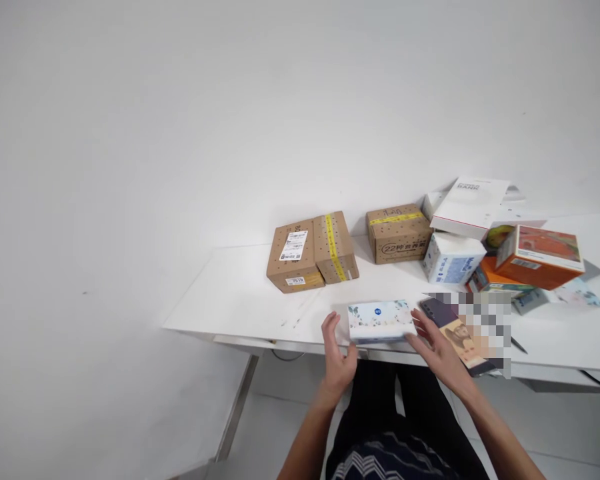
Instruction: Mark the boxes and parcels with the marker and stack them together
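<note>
A white box with a floral print and a small blue logo (380,320) lies at the table's front edge, between my two hands. My left hand (339,353) is beside the box's left end, thumb and fingers apart, with a small gap to the box. At the right end is my right hand (436,347), its fingers spread and the fingertips at the box's edge; whether they press on it I cannot tell. Just beyond my right hand lies a dark flat thing with a picture on it (463,340), partly blurred out.
Two brown cartons (293,257) with yellow tape stand together at the left back, and another brown carton (400,233) is by the wall. Farther right is a pile with a white power bank box (473,203), a blue-and-white pack (455,259) and an orange box (540,253).
</note>
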`<state>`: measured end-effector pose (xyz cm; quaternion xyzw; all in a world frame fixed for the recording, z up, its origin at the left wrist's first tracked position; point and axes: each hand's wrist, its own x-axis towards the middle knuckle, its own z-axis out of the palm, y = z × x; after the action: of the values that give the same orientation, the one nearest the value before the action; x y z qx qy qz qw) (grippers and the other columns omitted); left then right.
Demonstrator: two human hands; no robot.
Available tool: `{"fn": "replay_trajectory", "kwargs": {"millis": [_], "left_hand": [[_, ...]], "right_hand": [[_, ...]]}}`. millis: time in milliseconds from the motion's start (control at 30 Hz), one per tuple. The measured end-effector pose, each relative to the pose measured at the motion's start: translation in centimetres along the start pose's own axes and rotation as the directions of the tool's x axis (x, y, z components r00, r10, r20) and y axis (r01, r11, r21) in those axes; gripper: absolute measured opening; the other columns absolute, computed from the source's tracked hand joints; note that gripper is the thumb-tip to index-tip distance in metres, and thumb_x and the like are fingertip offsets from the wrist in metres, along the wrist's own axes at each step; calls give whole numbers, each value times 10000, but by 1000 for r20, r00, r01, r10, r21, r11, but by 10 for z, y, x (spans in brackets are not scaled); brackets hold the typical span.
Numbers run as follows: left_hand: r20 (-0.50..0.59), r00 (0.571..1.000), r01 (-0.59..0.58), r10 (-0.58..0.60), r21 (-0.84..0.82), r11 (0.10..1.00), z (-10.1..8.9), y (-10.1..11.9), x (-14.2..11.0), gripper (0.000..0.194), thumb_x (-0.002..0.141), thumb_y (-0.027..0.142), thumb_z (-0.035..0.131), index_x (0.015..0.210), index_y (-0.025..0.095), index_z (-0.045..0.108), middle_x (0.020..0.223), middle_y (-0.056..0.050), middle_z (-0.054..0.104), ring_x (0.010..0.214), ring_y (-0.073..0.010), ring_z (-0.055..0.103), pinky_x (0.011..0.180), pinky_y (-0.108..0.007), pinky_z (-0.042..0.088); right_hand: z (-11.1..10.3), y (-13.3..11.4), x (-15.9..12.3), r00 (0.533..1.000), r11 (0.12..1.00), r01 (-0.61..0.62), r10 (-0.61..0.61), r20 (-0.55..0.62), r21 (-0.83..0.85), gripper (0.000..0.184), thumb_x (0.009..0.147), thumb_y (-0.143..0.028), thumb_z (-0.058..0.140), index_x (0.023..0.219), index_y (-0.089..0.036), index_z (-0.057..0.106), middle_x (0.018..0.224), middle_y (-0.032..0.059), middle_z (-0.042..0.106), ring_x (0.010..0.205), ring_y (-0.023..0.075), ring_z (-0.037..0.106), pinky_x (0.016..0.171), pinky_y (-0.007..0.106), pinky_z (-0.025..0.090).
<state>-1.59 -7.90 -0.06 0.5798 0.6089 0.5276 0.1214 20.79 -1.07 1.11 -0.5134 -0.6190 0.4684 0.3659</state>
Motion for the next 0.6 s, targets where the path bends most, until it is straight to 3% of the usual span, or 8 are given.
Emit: {"fn": "replay_trajectory", "kwargs": {"millis": [133, 200, 267, 367, 433, 500, 600], "left_hand": [[193, 944, 311, -269, -235, 921, 3, -9, -4, 585, 766, 117, 528, 1334, 202, 420, 1376, -114, 499, 1303, -250, 455, 1110, -452, 347], [205, 922, 378, -328, -293, 878, 8, -5, -3, 511, 806, 167, 542, 1309, 196, 454, 1333, -113, 545, 1236, -240, 522, 1061, -432, 409], [187, 920, 386, -343, -297, 873, 11, 5, 1, 464, 839, 225, 555, 1296, 198, 482, 1306, -110, 569, 1185, -238, 557, 1020, -425, 444], [176, 933, 352, -313, -271, 896, 5, 25, 10, 438, 867, 304, 558, 1292, 209, 513, 1275, -105, 591, 1129, -236, 581, 986, -425, 466], [148, 952, 298, -269, -231, 926, -4, 40, 16, 442, 873, 349, 554, 1291, 208, 524, 1266, -113, 594, 1122, -243, 579, 977, -438, 471], [92, 981, 184, -171, -161, 970, -11, 54, 21, 466, 865, 363, 554, 1303, 209, 519, 1296, -123, 569, 1184, -265, 537, 999, -467, 455], [39, 994, -97, 97, -19, 995, -16, 69, 26, 478, 842, 317, 549, 1307, 217, 504, 1307, -124, 555, 1254, -285, 482, 1068, -549, 378]], "right_hand": [[2, 13, 0, 994, 981, 104, -99, 41, -166, 622, 785, -551, 602, 1290, -195, 527, 1346, 148, 556, 1229, 330, 519, 1022, 491, 427], [4, 11, 3, 985, 965, 170, -167, 30, -201, 556, 815, -527, 575, 1256, -190, 549, 1286, 146, 593, 1202, 322, 532, 997, 479, 444], [4, 3, 4, 981, 961, 187, -192, -2, -201, 495, 842, -516, 539, 1211, -187, 575, 1208, 140, 617, 1111, 301, 574, 868, 418, 520], [0, -13, 3, 991, 979, 114, -124, -49, -166, 422, 849, -524, 518, 1100, -201, 623, 1030, 104, 639, 911, 253, 611, 635, 318, 529], [-3, -19, 2, 995, 994, 53, -61, -80, -94, 380, 834, -532, 533, 1005, -212, 645, 925, 71, 648, 827, 232, 613, 637, 310, 516], [-2, -19, 0, 993, 999, -36, 38, -109, 14, 355, 811, -539, 556, 934, -221, 653, 870, 51, 666, 822, 234, 624, 699, 322, 520], [9, -14, -1, 978, 963, -146, 175, -115, 228, 343, 782, -558, 585, 887, -241, 660, 870, 44, 696, 864, 260, 645, 741, 346, 538]]}}
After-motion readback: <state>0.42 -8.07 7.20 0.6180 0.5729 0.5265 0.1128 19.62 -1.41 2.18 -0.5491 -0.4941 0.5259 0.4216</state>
